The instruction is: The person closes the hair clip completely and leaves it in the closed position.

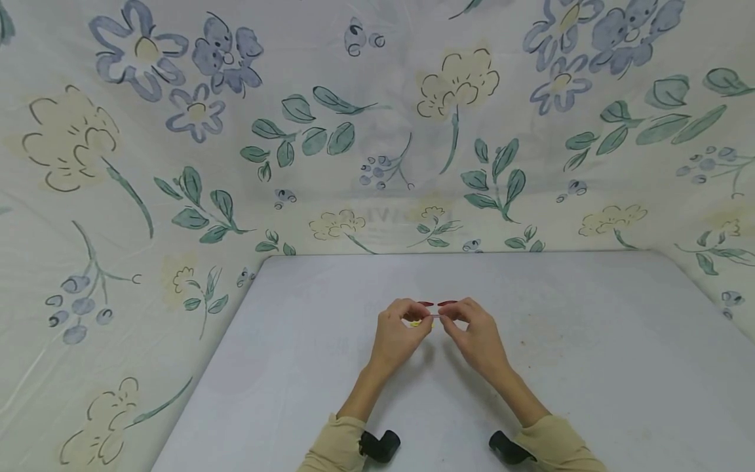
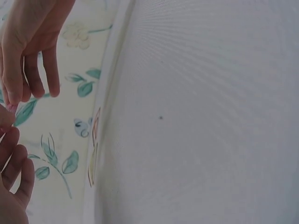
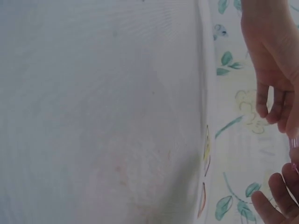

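A small, thin pink strip point(image 1: 436, 316) spans the short gap between my two hands. My left hand point(image 1: 398, 333) pinches one end of it between thumb and forefinger. At the other end, the fingertips of my right hand point(image 1: 476, 333) pinch it too. Much of the strip is hidden by the fingers; in the right wrist view its pink part point(image 3: 294, 143) looks see-through and ridged. Just beyond the hands lie two red, thin-lined loops, one on the left point(image 1: 426, 303) and one on the right point(image 1: 448, 302). A yellow loop point(image 1: 415, 323) shows behind the left fingers.
The white tabletop point(image 1: 283, 367) spreads around both hands, with a few small specks on the right. Floral sheeting point(image 1: 389, 131) rises behind the table and along its sides. Black devices sit at the left wrist point(image 1: 380, 446) and the right wrist point(image 1: 510, 448), below the sleeves' cuffs.
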{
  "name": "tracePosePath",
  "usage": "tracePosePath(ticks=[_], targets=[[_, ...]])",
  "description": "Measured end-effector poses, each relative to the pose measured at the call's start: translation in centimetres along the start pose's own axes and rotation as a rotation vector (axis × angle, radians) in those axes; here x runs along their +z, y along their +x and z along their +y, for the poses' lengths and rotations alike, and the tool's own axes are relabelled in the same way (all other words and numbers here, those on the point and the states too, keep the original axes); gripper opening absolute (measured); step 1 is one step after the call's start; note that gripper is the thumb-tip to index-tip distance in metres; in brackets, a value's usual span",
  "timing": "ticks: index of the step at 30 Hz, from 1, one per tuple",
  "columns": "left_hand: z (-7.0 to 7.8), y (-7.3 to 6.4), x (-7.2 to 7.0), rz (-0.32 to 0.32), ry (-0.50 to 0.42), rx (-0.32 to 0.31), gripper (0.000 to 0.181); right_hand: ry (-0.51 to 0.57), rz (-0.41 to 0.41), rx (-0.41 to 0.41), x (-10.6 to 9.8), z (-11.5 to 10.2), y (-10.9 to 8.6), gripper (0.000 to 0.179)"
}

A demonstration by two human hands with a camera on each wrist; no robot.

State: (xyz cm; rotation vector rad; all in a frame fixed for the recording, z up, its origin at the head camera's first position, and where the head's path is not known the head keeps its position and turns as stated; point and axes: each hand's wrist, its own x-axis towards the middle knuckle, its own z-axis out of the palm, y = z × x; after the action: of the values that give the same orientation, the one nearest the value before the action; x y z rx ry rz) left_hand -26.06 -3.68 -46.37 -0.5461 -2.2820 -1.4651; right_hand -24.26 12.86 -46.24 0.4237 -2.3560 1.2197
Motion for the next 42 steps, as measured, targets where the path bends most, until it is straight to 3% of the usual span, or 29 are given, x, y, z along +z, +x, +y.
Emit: tracePosePath(ticks=[21, 42], targets=[[0.3, 0.45, 0.15, 0.057, -0.027, 0.033, 0.005, 0.004, 0.09, -0.046, 0.46, -0.11, 0.44, 0.012], [0.68, 0.86, 0.6, 0.134, 0.025, 0.099, 0.006, 0.008, 0.131, -0.027, 0.68, -0.53, 0.89, 0.009]])
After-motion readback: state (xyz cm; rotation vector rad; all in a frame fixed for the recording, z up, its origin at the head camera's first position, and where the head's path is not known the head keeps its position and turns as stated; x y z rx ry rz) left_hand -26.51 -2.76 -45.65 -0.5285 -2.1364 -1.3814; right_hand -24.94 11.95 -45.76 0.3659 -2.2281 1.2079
